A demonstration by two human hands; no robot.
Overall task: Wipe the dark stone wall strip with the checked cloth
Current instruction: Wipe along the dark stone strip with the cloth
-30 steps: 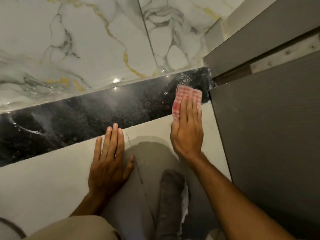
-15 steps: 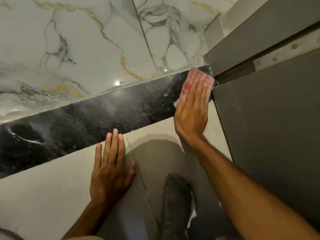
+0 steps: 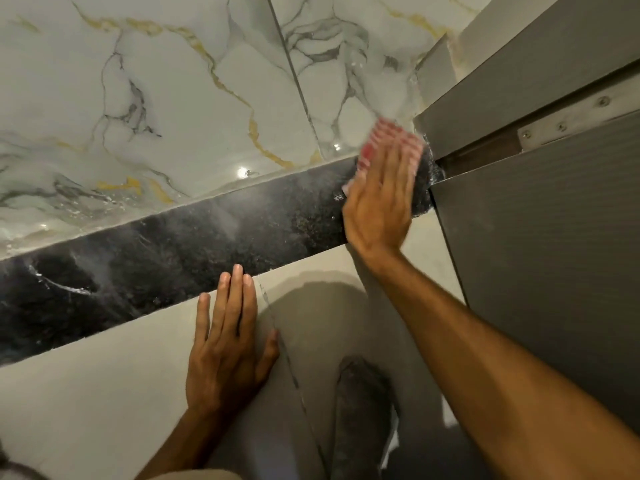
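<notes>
Cloth point(image 3: 388, 140) lies under your right hand point(image 3: 379, 206), pressed flat against the wall at the far right end of the dark stone strip point(image 3: 180, 258), just beside the grey panel point(image 3: 540, 289). Your fingers point(image 3: 398, 168) are stretched out straight and close together over it, not curled around it, so the cloth is pinned by the flat of the hand. Its red-and-white checks poke out past your fingertips onto the marble tile point(image 3: 166, 98) above, and a small corner shows at the thumb side (the whole cloth is blurred, so its folds cannot be told). Your left hand point(image 3: 225, 348) rests open on the pale tile point(image 3: 86, 393) below the strip, palm flat, fingers together and thumb spread, its middle fingertips just reaching the strip's lower edge. It is well apart from the cloth.
</notes>
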